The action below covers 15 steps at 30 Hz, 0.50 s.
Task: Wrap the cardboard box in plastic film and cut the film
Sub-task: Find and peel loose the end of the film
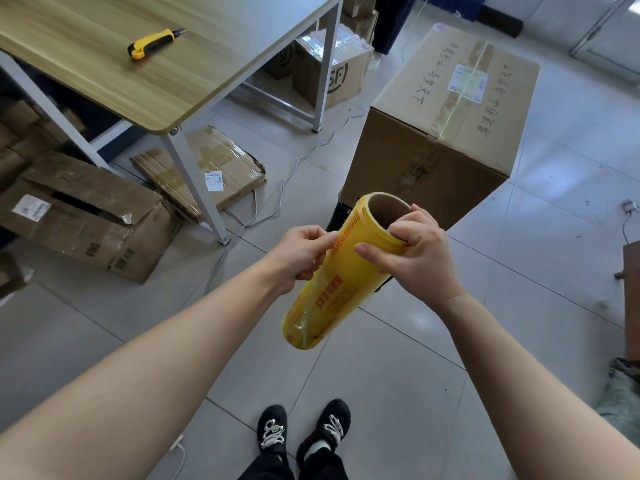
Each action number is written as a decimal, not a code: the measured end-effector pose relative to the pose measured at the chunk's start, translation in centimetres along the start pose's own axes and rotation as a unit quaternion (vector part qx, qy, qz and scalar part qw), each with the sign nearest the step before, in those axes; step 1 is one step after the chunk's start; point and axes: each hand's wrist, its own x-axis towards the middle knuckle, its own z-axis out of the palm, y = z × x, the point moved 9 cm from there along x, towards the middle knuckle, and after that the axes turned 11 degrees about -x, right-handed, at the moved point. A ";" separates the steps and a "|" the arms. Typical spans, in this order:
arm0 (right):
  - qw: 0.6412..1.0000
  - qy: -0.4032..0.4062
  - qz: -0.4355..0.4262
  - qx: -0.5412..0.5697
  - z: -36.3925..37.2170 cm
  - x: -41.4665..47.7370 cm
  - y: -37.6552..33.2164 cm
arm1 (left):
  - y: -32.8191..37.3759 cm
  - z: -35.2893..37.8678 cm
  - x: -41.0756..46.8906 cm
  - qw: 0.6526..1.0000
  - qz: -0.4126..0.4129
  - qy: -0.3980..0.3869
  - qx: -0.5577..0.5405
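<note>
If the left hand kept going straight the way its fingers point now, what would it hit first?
The left hand points right, and its fingertips already pinch at the side of the yellow film roll, so the roll comes first. Beyond it is the right hand, gripping the roll's open end.

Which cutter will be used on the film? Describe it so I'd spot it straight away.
Start at the wooden table at the upper left. Lying alone on its top is a utility knife. Its yellow and black handle sets it apart: nothing else sits on the table, and the only other yellow thing, the film roll, is held in both hands.
</note>
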 end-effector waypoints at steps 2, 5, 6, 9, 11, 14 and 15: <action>1.000 0.004 0.018 0.005 0.0 0.0 0.7 | 1.2 0.4 -0.4 0.996 0.090 -0.002 -0.023; 0.999 -0.005 0.040 0.022 0.1 0.0 1.7 | 1.7 0.6 -1.2 0.988 0.141 -0.018 -0.057; 0.999 -0.007 0.038 0.021 0.1 0.0 1.7 | 1.6 0.6 -1.1 0.988 0.132 -0.028 -0.079; 1.000 -0.002 0.019 0.004 0.4 0.2 1.2 | 1.2 0.9 -0.6 0.983 0.067 -0.044 -0.164; 1.000 -0.003 0.000 -0.009 0.8 0.4 0.6 | 1.2 0.8 -0.1 0.990 0.039 -0.020 -0.131; 1.000 -0.004 -0.013 -0.018 0.9 0.5 0.4 | 2.7 0.5 0.2 0.994 0.107 0.019 -0.032; 1.000 -0.005 -0.011 -0.016 0.8 0.5 0.5 | 3.5 0.6 -0.1 0.989 0.145 0.030 -0.018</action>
